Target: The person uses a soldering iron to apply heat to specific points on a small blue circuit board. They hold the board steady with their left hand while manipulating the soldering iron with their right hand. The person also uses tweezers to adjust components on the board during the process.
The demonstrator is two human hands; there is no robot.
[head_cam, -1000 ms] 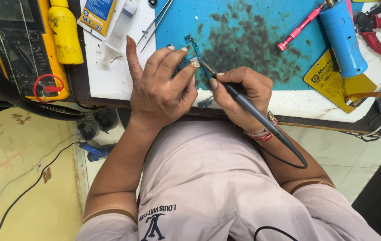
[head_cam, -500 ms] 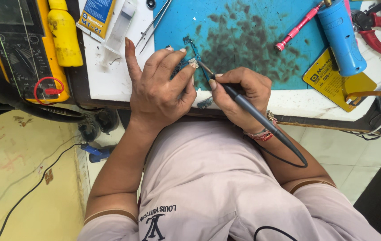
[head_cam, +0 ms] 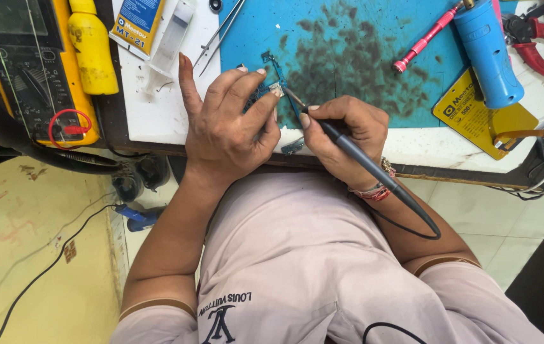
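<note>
At the near edge of the blue mat [head_cam: 361,38], the left hand [head_cam: 230,124] pins a small circuit board [head_cam: 271,89] down, its fingers curled over the board and the forefinger pointing away toward the far side. Just right of it, the right hand [head_cam: 348,130] is closed in a pen grip on a dark soldering iron [head_cam: 348,148], whose tip meets the board right at the left fingertips. The iron's cord runs back over the right wrist, which wears thread bands, and loops down past the lap.

The board is thin and blue-green, partly hidden under the left fingers, with a narrow strip sticking out toward the far side. The mat beneath it is blotched with dark stains.

Farther right on the mat lie a pink screwdriver [head_cam: 426,38] and a blue cylinder tool [head_cam: 485,54], with a yellow card [head_cam: 476,118] near it and red-handled pliers [head_cam: 533,41] beyond. Left of the mat, on the white bench top [head_cam: 157,114], lie tweezers [head_cam: 221,32], a clear syringe [head_cam: 170,44] and a flat blue-and-yellow pack [head_cam: 137,22]. Farther left stand a yellow bottle [head_cam: 92,48] and a yellow-cased multimeter [head_cam: 27,70].
</note>
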